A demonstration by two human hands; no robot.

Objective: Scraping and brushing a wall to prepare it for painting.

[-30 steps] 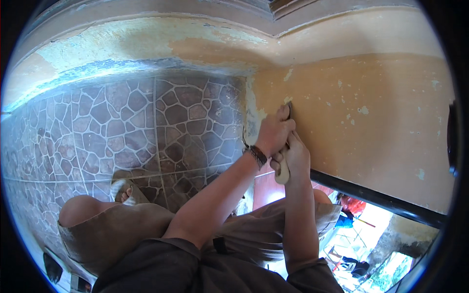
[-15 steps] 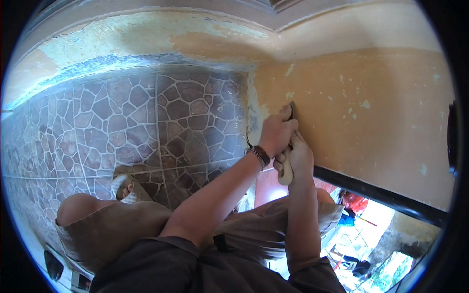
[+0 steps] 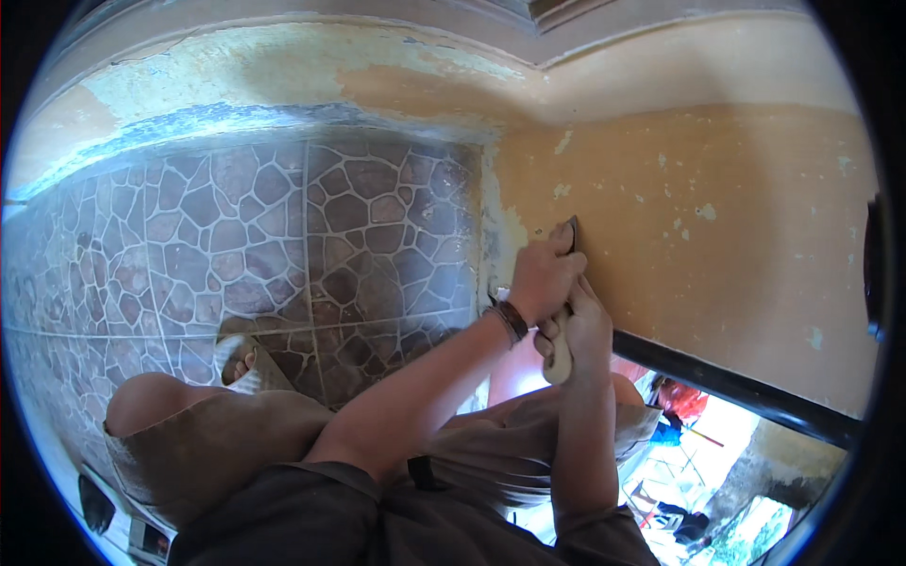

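A scraping tool with a pale curved handle and a thin dark blade is held in both hands against the ochre wall. My left hand is closed over the blade end, its fingers close to the tip. Behind it my right hand wraps round the handle, whose rounded butt sticks out below the fingers. Much of the tool is hidden by the hands. Small pale chipped patches mark the paint to the right of the blade, and bare plaster shows along the wall's left edge.
Stone-patterned tiles cover the floor at the left, with my foot on them. A peeling wall runs along the far side. A black bar edges the ochre wall's near side. Beyond it are a red bag and bright clutter.
Both hands and the tool have moved a short way toward me and slightly right along the wall. The grip looks the same.
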